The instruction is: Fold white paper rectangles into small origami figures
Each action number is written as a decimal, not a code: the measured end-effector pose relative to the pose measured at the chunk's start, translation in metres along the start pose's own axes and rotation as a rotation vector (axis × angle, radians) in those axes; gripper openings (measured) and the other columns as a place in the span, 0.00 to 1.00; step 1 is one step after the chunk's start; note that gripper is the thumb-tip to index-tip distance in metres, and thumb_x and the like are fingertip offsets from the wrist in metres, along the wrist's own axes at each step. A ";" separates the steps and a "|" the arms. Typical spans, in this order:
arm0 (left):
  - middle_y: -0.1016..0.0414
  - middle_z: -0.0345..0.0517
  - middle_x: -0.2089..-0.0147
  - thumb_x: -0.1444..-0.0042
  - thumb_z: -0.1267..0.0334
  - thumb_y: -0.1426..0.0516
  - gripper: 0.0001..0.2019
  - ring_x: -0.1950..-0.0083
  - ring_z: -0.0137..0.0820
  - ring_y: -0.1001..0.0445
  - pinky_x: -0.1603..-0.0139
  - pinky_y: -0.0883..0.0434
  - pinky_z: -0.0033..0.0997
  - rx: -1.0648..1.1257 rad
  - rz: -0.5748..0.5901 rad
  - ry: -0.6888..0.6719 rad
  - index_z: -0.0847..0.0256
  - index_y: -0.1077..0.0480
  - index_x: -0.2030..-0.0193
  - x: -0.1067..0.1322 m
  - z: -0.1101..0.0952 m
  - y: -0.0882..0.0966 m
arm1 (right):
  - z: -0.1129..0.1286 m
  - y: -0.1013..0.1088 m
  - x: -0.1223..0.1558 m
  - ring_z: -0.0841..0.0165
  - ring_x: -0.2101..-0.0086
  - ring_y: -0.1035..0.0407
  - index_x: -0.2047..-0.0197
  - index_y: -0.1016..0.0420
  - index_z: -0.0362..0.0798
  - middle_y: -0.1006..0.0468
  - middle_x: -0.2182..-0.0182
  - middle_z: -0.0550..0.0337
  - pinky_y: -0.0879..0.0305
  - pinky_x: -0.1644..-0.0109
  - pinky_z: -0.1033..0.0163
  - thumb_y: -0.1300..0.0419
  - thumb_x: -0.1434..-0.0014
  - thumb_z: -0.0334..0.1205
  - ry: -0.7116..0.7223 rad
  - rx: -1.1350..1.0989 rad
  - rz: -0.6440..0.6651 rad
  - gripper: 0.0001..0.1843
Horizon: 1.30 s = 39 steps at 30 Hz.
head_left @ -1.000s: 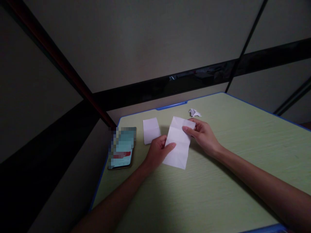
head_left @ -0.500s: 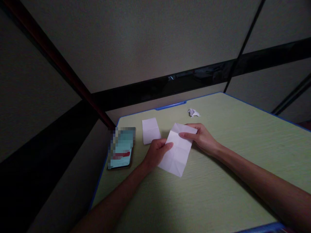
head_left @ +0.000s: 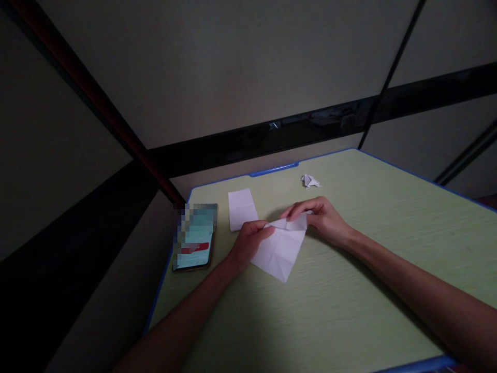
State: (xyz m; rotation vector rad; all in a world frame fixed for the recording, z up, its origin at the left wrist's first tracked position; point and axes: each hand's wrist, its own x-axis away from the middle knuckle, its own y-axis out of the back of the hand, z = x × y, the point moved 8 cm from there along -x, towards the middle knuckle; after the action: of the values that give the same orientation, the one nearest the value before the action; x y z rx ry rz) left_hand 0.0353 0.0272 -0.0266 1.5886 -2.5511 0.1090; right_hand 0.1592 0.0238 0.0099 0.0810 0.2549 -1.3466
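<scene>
A creased white sheet of paper [head_left: 280, 254] is held between my two hands above the table. My left hand [head_left: 250, 241] pinches its left side, thumb on top. On the far right side, my right hand [head_left: 316, 213] grips the upper edge, which is bent over toward me; its fingers lie over the fold and the thumb is mostly hidden. Just beyond my left hand lies a second white paper [head_left: 241, 207], flat on the table. Past my right hand sits a small folded white paper figure [head_left: 310, 181].
A phone [head_left: 196, 238] with a lit screen, partly pixelated, lies at the table's left edge. The pale green table [head_left: 388, 223] has a blue rim and a blue strip [head_left: 274, 169] at its far edge. Behind it stand panels with a dark glossy band [head_left: 233, 143].
The far part of the sheet has been folded down toward me. My right hand's fingers have moved from beneath the paper to over the fold. My left hand has hardly moved.
</scene>
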 end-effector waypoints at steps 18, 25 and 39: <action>0.46 0.35 0.84 0.57 0.56 0.48 0.14 0.81 0.20 0.48 0.81 0.52 0.23 -0.191 -0.078 -0.093 0.65 0.39 0.84 0.001 -0.010 0.002 | 0.001 -0.002 0.001 0.72 0.70 0.32 0.69 0.26 0.46 0.23 0.69 0.59 0.39 0.67 0.66 0.45 0.61 0.24 -0.017 0.026 0.003 0.14; 0.45 0.35 0.84 0.57 0.55 0.47 0.14 0.81 0.20 0.48 0.81 0.52 0.22 -0.172 -0.111 -0.104 0.65 0.39 0.83 0.000 -0.009 0.005 | -0.004 -0.009 0.000 0.72 0.69 0.32 0.71 0.26 0.47 0.24 0.68 0.60 0.39 0.63 0.64 0.39 0.62 0.29 -0.079 -0.176 0.055 0.11; 0.40 0.35 0.82 0.56 0.58 0.47 0.11 0.81 0.20 0.45 0.80 0.49 0.22 -0.190 0.127 -0.124 0.66 0.35 0.76 0.002 -0.011 -0.017 | 0.002 -0.012 0.001 0.76 0.77 0.39 0.78 0.28 0.44 0.31 0.78 0.63 0.47 0.76 0.69 0.47 0.63 0.23 0.023 0.047 0.095 0.10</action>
State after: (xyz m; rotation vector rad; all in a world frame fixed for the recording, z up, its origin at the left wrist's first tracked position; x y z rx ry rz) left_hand 0.0505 0.0197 -0.0159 1.4054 -2.6614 -0.2201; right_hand 0.1483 0.0198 0.0127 0.1466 0.2361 -1.2579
